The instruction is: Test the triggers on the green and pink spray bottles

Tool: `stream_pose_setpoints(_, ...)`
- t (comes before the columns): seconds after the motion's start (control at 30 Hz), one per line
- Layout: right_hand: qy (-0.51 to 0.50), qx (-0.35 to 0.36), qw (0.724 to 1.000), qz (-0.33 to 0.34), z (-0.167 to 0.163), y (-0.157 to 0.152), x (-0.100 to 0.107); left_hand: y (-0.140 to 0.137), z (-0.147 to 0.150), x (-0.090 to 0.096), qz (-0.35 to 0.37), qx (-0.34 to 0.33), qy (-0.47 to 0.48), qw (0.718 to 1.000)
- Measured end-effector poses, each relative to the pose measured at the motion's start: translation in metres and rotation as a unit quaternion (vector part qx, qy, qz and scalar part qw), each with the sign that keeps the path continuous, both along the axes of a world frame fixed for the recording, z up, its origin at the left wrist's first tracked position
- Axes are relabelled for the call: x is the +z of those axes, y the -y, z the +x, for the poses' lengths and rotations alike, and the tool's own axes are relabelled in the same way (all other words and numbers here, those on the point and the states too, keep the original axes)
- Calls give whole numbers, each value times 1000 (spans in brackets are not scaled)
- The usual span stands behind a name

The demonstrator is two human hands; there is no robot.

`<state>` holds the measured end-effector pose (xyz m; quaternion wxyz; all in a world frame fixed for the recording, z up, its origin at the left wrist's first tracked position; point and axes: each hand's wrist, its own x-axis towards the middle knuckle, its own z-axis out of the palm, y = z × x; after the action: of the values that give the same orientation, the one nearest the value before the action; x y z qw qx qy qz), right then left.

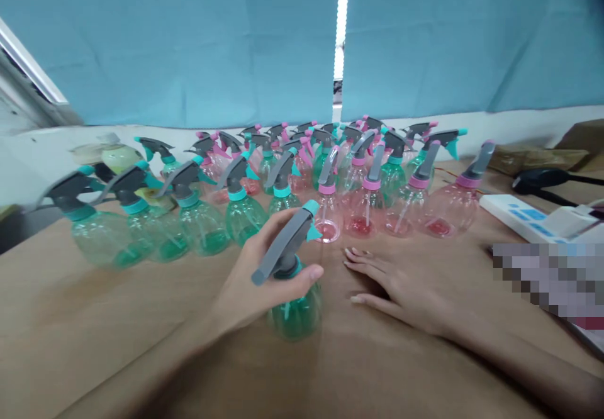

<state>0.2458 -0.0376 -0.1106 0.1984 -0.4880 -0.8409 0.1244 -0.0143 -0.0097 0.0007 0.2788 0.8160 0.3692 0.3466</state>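
Note:
My left hand (257, 280) is wrapped round the neck of a green spray bottle (296, 315) with a grey and teal trigger head, at the near middle of the table. Part of the bottle's neck is hidden by my fingers and thumb. To its right, my right hand (396, 284) lies flat on the tabletop, fingers stretched out and holding nothing. Just beyond my hands stands a row of spray bottles: green ones such as this bottle (202, 227) on the left, pink ones such as this bottle (363, 214) on the right.
Several more green and pink spray bottles crowd behind the front row. On the right of the wooden table (141, 318) lie a white power strip (514, 214), a black object (542, 180) and a brown package (533, 155). A blue curtain (212, 48) hangs behind.

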Motion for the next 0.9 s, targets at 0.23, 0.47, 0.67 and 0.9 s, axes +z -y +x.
stream_pose_setpoints(0.23,-13,2,1000,19,2,-1,-10,17,-18,-20,3,16,-64,998)
stream_pose_setpoints(0.47,43,-5,999,29,-17,-1,5,38,-31,-37,7,66,-72,995)
stream_pose_setpoints(0.67,66,18,997,45,-52,-9,28,49,-78,-38,52,109,-76,990)
stream_pose_setpoints(0.9,21,78,996,37,-135,-22,66,64,-163,-49,187,225,-75,954)
